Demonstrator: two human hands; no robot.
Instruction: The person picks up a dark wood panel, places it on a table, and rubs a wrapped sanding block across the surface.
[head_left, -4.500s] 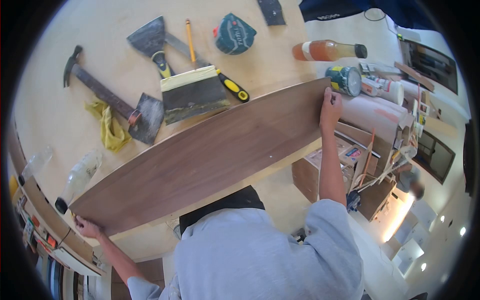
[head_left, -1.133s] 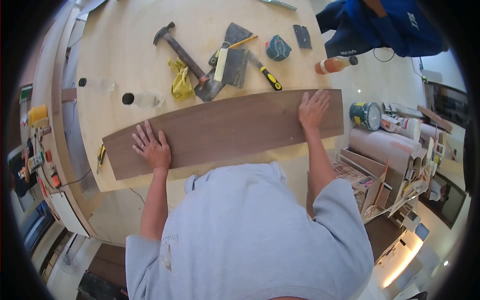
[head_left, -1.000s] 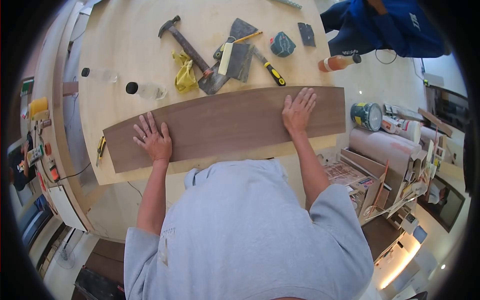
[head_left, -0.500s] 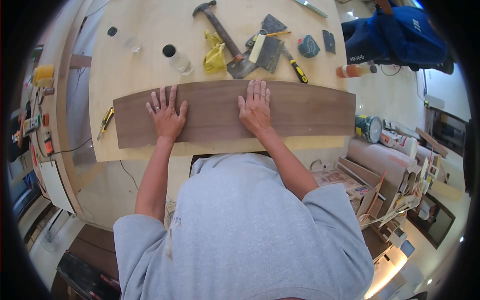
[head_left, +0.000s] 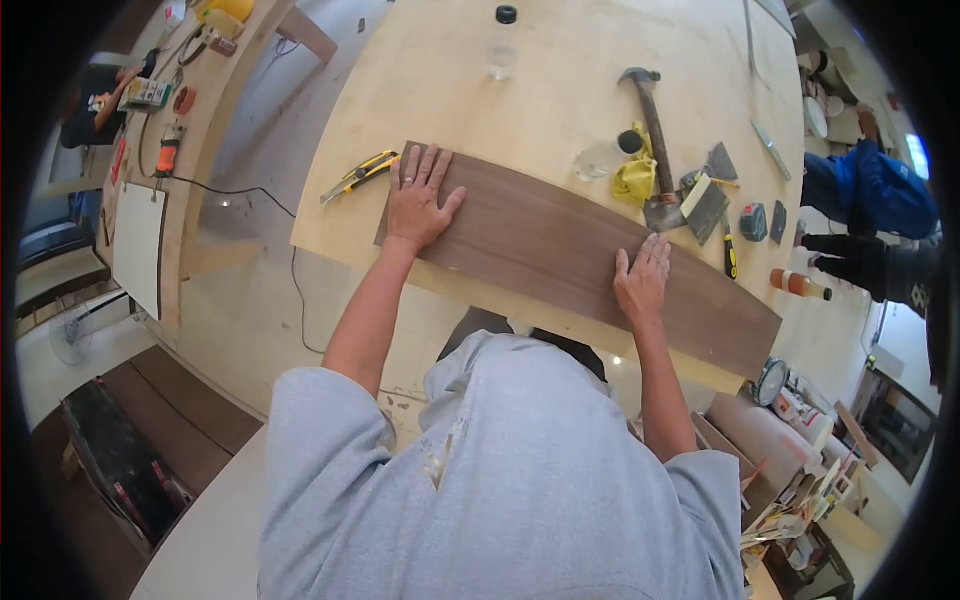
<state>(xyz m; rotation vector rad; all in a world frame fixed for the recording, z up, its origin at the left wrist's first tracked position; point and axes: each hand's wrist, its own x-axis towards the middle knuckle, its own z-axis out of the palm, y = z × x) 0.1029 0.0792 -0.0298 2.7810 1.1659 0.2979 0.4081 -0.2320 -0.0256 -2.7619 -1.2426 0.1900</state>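
Resting L hand [head_left: 420,208] & R hand [head_left: 643,285] palm-down, gripping nothing, on brown board [head_left: 530,230] by near edge of surface [head_left: 430,80]. Looks stiff, prob. light-ish, maybe slick; best held at opp. ends.

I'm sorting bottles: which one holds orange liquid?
The right bottle, near the right end of the board; the left bottle and middle bottle look colourless.

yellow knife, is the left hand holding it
No, the left hand lies on the brown board, and the yellow knife lies beside the board.
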